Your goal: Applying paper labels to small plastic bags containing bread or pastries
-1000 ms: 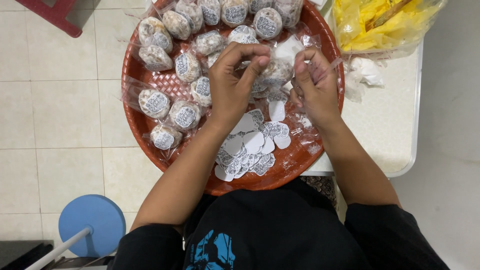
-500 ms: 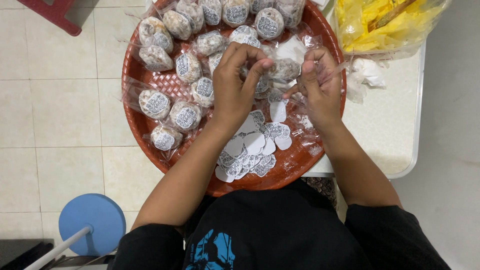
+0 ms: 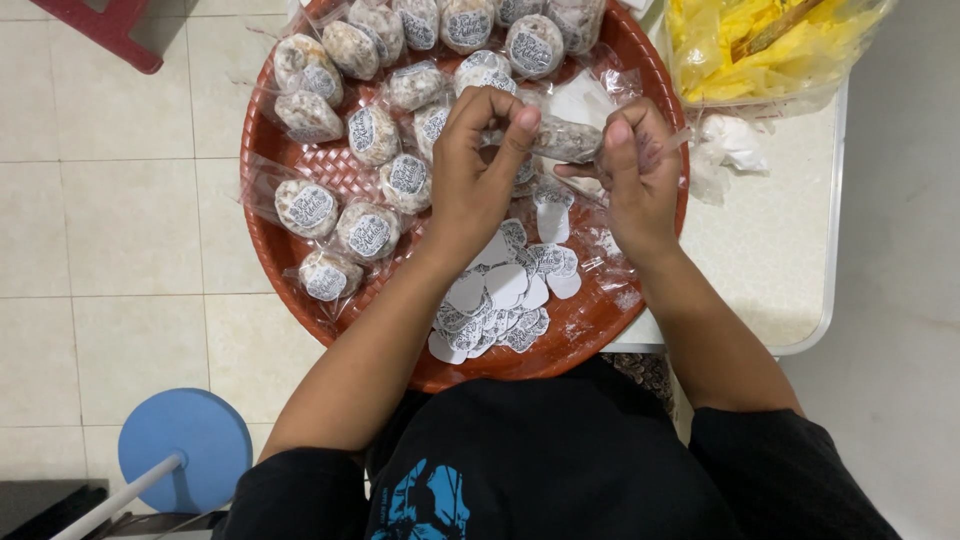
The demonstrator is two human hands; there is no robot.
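Left hand: the left hand (image 3: pixel 478 170) sits over the middle of the round red woven tray (image 3: pixel 262 150), thumb and fingers pinched together on one end of a small wrapped snack (image 3: pixel 566 139).
Right hand: the right hand (image 3: pixel 632 165) is curled shut on the clear wrapper at the snack's other end, fingers folded in tight.
Snack: held up between the two hands, just above the tray, speckled and roundish inside clear film.
Handling: it looks light and probably crumbly; the film looks thin and slippery, so the loose wrapper ends seem the safest place to grip, not the body.
Tray: finished wrapped snacks with round labels (image 3: pixel 368 230) fill the far and left parts; a loose heap of white paper labels (image 3: pixel 500 300) lies near the person.
Bench: the white bench (image 3: pixel 790 250) carries the tray's right edge and a yellow plastic bag (image 3: pixel 770 45).
Floor: a blue stool (image 3: pixel 185 450) stands on pale tiles.
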